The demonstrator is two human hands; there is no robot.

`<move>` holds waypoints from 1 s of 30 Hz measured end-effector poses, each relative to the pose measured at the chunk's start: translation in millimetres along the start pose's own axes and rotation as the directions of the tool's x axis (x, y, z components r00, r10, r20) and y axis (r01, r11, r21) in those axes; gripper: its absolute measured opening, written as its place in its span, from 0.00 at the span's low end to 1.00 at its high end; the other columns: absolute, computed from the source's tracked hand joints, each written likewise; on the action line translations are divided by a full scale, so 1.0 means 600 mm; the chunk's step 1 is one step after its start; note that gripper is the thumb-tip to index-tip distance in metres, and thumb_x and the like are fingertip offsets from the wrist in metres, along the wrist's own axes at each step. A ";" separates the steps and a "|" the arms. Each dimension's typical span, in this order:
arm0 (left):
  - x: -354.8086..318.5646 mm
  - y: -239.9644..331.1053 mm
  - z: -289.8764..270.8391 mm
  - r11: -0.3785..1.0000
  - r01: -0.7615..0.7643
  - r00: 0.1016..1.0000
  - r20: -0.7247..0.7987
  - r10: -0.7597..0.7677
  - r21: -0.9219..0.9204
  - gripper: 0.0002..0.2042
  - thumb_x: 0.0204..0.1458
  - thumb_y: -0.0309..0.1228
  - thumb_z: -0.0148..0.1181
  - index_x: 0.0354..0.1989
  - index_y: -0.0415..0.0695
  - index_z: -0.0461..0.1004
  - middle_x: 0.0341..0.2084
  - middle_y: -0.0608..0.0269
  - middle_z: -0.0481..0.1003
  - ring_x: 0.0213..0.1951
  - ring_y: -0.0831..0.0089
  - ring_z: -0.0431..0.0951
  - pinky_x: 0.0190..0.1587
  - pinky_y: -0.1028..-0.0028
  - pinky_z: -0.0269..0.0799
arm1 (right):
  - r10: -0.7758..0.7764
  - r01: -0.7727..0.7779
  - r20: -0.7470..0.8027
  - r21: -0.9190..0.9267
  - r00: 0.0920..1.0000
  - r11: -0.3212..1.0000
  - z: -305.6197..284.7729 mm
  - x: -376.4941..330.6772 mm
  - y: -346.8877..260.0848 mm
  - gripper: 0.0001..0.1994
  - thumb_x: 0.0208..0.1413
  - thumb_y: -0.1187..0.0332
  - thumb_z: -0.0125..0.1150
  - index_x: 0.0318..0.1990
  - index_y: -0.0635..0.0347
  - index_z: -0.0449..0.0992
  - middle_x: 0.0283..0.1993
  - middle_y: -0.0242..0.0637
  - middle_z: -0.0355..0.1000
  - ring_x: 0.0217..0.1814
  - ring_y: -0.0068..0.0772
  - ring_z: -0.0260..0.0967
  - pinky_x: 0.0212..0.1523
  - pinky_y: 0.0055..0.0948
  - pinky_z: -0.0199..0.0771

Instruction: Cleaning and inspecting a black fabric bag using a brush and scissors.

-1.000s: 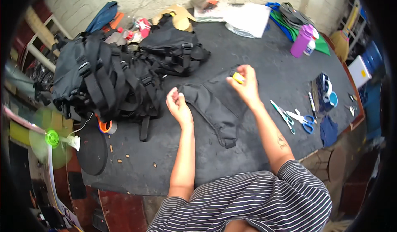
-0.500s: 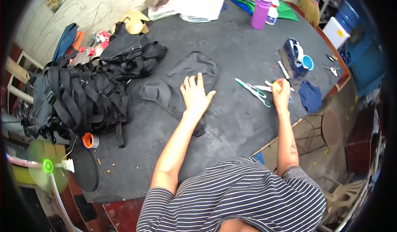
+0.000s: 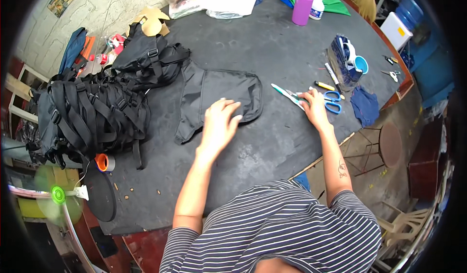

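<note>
Fabric is the thing in hand here: a flat black cloth panel with a rounded corner (image 3: 221, 95) lies spread out in the middle of the dark round bench (image 3: 272, 44). The left hand (image 3: 220, 124) rests flat on its lower edge, fingers (image 3: 228, 108) spread wide, pinning it down. The right hand (image 3: 315, 106) is off to the side, touching the pale teal scissors (image 3: 288, 96) that lie beside the blue-handled scissors (image 3: 332, 101). Its fingers are curled over the handle end; I cannot tell if they have closed around it.

The cloth looks whole, with no cut in it that I can see. So I think the laying-out part is done, and the cutting is not yet begun. A big heap of black backpacks with straps (image 3: 92, 112) sits just left of the panel.
</note>
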State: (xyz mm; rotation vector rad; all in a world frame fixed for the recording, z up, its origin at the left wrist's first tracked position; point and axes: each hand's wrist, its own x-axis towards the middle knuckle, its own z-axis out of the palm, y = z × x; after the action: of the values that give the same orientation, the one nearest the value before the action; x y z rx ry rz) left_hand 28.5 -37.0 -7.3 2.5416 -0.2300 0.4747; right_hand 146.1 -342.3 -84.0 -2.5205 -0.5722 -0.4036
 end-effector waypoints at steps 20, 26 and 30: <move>0.033 0.017 -0.025 0.814 0.097 0.934 -0.229 -0.273 -0.573 0.05 0.47 0.21 0.57 0.32 0.34 0.74 0.22 0.57 0.73 0.27 0.70 0.73 0.33 0.76 0.66 | 0.216 -0.155 -0.013 0.660 0.976 0.736 -0.051 0.077 -0.047 0.08 0.57 0.69 0.52 0.42 0.61 0.70 0.37 0.31 0.66 0.40 0.24 0.63 0.43 0.29 0.64; 0.044 0.037 -0.059 0.830 0.017 0.964 -0.211 -0.161 -0.557 0.04 0.47 0.22 0.56 0.29 0.34 0.72 0.22 0.59 0.71 0.27 0.69 0.72 0.33 0.74 0.65 | -0.124 -0.085 0.152 0.899 0.981 0.431 -0.056 0.145 -0.226 0.14 0.51 0.69 0.61 0.44 0.60 0.69 0.42 0.29 0.67 0.47 0.21 0.63 0.49 0.23 0.62; 0.048 0.028 -0.076 0.904 -0.008 0.917 -0.364 -0.163 -0.427 0.03 0.45 0.23 0.58 0.27 0.37 0.73 0.22 0.61 0.73 0.28 0.67 0.71 0.35 0.73 0.65 | -0.288 -0.208 0.332 0.898 0.898 0.388 -0.051 0.154 -0.245 0.12 0.46 0.78 0.62 0.39 0.61 0.71 0.32 0.24 0.69 0.35 0.15 0.66 0.37 0.19 0.67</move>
State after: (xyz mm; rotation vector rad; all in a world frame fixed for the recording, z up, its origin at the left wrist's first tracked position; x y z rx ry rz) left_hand 37.4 -28.5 47.9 1.9748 -0.0663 0.7972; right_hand 151.9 -215.7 38.4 -1.4213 -0.7506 0.4494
